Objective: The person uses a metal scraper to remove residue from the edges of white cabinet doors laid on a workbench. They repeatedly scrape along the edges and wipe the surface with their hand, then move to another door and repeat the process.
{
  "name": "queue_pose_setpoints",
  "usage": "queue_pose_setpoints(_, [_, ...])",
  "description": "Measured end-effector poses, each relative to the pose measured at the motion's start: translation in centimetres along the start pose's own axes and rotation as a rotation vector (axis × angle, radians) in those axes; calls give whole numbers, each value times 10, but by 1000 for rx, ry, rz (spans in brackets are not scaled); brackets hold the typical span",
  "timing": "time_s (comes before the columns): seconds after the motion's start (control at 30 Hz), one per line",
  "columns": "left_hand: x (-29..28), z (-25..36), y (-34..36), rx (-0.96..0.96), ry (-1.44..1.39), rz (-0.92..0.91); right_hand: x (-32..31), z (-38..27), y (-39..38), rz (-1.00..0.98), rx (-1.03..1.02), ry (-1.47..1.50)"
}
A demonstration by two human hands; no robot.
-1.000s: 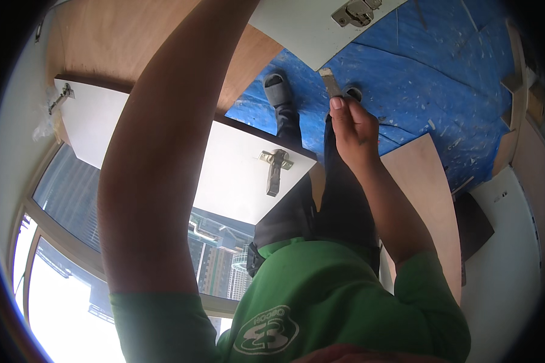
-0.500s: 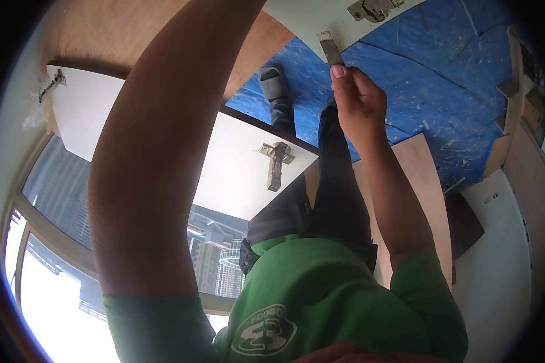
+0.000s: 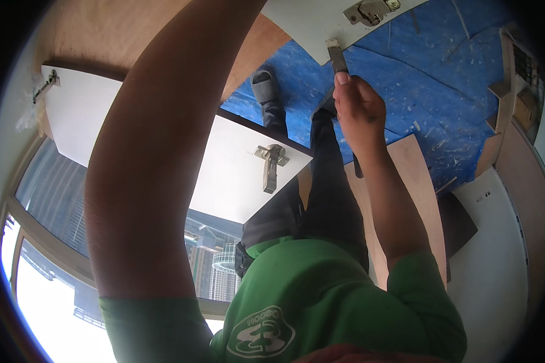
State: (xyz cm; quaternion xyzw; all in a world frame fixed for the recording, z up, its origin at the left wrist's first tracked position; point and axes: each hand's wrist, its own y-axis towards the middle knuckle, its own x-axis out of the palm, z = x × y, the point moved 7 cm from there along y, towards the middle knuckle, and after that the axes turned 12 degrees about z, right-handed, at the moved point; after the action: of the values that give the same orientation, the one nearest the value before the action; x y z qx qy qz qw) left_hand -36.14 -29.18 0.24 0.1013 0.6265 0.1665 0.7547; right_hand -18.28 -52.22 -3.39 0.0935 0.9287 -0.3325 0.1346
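My right hand (image 3: 360,107) is closed around a narrow flat-bladed tool that looks like a chisel (image 3: 338,59). Its thumb lies along the steel, and the dark butt of the handle shows past the wrist. The pale tip is at the edge of a white panel (image 3: 303,21); whether it touches cannot be told. A metal cup hinge (image 3: 369,11) is fixed on that panel near the tip. My left arm (image 3: 145,163) reaches up past the top of the picture, so the left hand is out of sight.
A white cabinet door (image 3: 224,163) with a metal hinge (image 3: 271,166) lies across below my left arm. Blue sheeting (image 3: 406,72) with scattered chips covers the floor. Plywood (image 3: 396,175) and a white board (image 3: 496,242) stand at the right; a window (image 3: 54,199) is at the left.
The chisel's tip has shifted slightly right and down along the panel edge, and its blade has tilted a little. The handle's end now shows beside my wrist. The whole view has drifted slightly.
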Motion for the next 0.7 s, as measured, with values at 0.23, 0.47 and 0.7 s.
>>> queue_pose_setpoints(0.23, [-3,1,1,-1,4,-11,-1,-19,10,46,33,-33])
queue_pose_setpoints(0.47, [6,-2,0,16,30,34,-5,8,-9,40,-71,-101])
queue_pose_setpoints(0.7, [-1,1,3,-11,-14,-21,1,4,-5,32,-46,-56])
